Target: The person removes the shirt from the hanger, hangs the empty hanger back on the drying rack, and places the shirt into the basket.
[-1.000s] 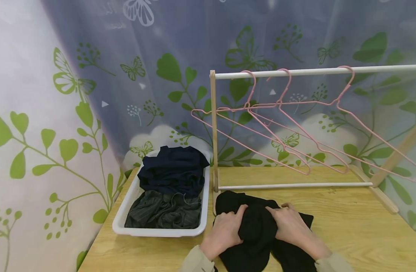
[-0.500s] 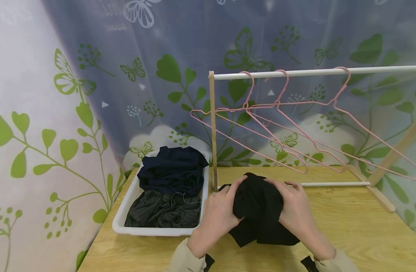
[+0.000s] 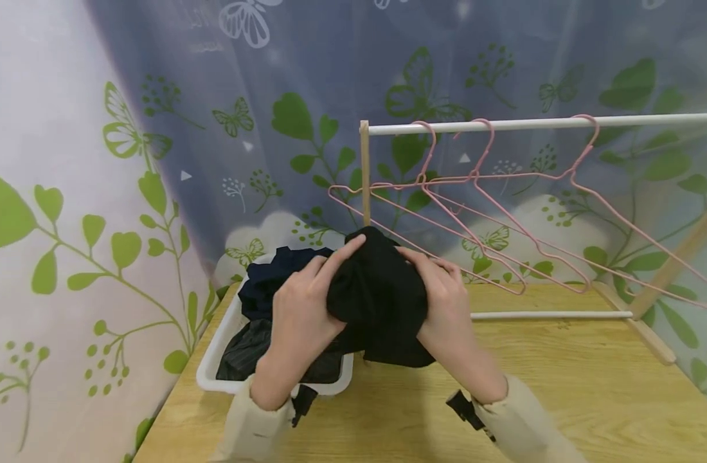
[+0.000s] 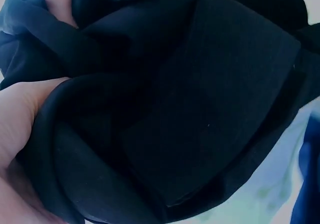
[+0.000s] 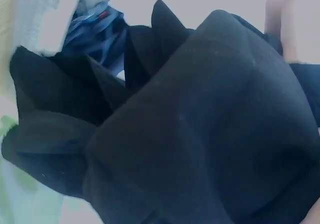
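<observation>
Both hands hold a bunched black garment [image 3: 379, 296] up in front of the rack's left post, partly over the basket's right side. My left hand [image 3: 307, 308] grips its left side, with the thumb along the top. On the other side, my right hand [image 3: 446, 305] has its fingers wrapped round the cloth. Folds of the garment [image 4: 200, 109] fill most of the left wrist view, and a loose corner hangs below the hands in the head view. Its exact kind is hidden by the bunching.
A white plastic basket [image 3: 211, 370] stands at the left, holding navy clothing [image 3: 278, 273] and dark grey striped clothing [image 3: 246, 350]. Behind is a wood and white-rod rack [image 3: 533, 123] with several pink hangers [image 3: 504, 222]. All stand on a wooden table [image 3: 562, 399] against a patterned curtain.
Both hands have lifted the black garment off the table, gathered it up, and carried it up and left until it overlaps the basket. Hangers and basket stay in place.
</observation>
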The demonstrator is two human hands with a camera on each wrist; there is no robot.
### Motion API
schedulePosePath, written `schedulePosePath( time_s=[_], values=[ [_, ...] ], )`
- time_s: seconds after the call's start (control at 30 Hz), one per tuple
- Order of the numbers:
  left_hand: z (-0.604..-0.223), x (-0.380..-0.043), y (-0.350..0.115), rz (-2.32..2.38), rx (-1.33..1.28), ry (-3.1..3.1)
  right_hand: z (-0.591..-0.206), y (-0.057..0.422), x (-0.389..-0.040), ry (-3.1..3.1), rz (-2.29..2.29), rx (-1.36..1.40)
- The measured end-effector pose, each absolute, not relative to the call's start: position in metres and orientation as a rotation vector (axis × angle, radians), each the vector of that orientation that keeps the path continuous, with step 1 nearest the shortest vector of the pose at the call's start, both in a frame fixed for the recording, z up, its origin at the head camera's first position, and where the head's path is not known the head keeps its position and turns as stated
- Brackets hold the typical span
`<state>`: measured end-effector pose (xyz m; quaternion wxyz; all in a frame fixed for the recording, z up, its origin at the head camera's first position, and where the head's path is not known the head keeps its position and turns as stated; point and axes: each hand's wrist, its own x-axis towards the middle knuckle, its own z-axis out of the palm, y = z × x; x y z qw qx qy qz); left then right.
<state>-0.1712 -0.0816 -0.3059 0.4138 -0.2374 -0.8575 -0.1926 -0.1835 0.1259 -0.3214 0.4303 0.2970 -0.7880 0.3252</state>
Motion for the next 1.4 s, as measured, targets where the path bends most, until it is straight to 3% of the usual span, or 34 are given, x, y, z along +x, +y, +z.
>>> schedulePosePath(
  time_s=[0.33,0.57,0.77,0.93,1.1,1.4],
  values=[
    [-0.276,-0.161,-0.139,-0.420,-0.457,-2.044,-0.313,0.047,-0.197,-1.903,1.172,0.868],
    [-0.296,-0.171,-0.168,-0.275,-0.350,-2.208,-0.368,0.012,-0.221,-1.979,1.399,1.021],
    [-0.359,-0.199,-0.186,-0.144,-0.287,-2.491,-0.422,0.008,-0.228,-2.297,1.021,1.021],
    [-0.402,-0.200,-0.195,-0.062,-0.276,-2.682,-0.430,0.015,-0.213,-2.541,0.618,1.204],
    [-0.422,-0.195,-0.202,-0.115,-0.307,-2.817,-0.422,0.022,-0.207,-2.642,0.317,1.296],
    [-0.438,-0.205,-0.211,-0.264,-0.366,-2.971,-0.430,0.010,-0.227,-2.606,-0.099,1.294]
  ],
)
